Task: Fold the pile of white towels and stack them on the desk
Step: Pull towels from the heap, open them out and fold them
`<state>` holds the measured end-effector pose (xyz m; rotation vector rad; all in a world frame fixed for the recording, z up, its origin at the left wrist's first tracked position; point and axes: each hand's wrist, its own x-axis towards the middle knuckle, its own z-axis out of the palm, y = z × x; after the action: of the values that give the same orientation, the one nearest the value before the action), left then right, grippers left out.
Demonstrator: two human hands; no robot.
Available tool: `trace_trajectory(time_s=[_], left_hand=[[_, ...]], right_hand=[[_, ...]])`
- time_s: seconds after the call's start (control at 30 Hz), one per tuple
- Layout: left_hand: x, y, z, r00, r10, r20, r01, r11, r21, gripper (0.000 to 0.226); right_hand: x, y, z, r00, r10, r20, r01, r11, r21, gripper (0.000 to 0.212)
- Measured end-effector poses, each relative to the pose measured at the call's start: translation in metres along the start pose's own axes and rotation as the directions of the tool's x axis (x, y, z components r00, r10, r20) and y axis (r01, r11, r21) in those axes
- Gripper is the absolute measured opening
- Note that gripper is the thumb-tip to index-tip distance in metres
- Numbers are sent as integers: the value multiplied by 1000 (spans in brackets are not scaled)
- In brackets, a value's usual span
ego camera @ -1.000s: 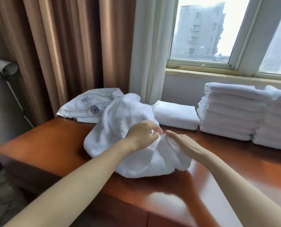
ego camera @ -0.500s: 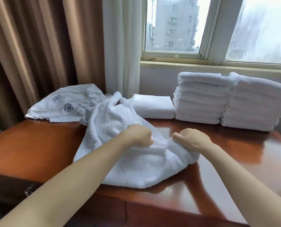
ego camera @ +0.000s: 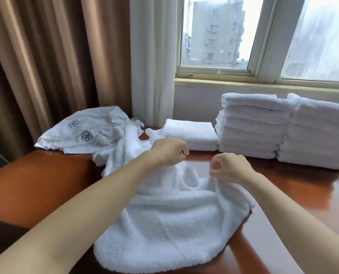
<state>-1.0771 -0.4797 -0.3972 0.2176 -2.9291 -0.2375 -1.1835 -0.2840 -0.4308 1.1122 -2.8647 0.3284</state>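
Bare forearms forward, left grip [ego camera: 169, 152] and right grip [ego camera: 230, 168] close together, knuckles up, both tight on the towel [ego camera: 164, 214].

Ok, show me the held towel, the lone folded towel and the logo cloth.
held towel [ego camera: 164, 224], head view, its draped middle.
lone folded towel [ego camera: 190, 133], head view, top face.
logo cloth [ego camera: 79, 129], head view, between logos.

Bench [ego camera: 36, 184]: reddish wood, glossy.
Loose white towel [ego camera: 170, 214]: rumpled, spread before me. My left grip [ego camera: 169, 153] and my right grip [ego camera: 231, 168], a little apart, each pinch its raised far edge.
Behind, left to right: crumpled towels [ego camera: 85, 131] with blue emblems, single folded towel [ego camera: 192, 135], first folded stack [ego camera: 251, 125], second folded stack [ego camera: 318, 133], the stacks touching.
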Motion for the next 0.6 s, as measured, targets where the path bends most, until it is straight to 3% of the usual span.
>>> trace_trajectory(time_s=[0.2,0.37,0.53,0.6], left_hand=[[30,-56,-4,982,-186,-18,186,981,47,32],[46,-90,11,963,-268,19,267,963,26,22],[55,-118,26,941,-337,43,339,939,-67,16],[58,-122,32,938,-346,18,347,934,-85,18]], right_hand=[[42,-48,6,1000,2,-17,3,962,273,10],[85,-77,31,999,50,-20,-30,823,568,21],[118,-92,64,997,70,32,-74,754,653,37],[127,-96,73,997,53,59,-79,722,687,27]])
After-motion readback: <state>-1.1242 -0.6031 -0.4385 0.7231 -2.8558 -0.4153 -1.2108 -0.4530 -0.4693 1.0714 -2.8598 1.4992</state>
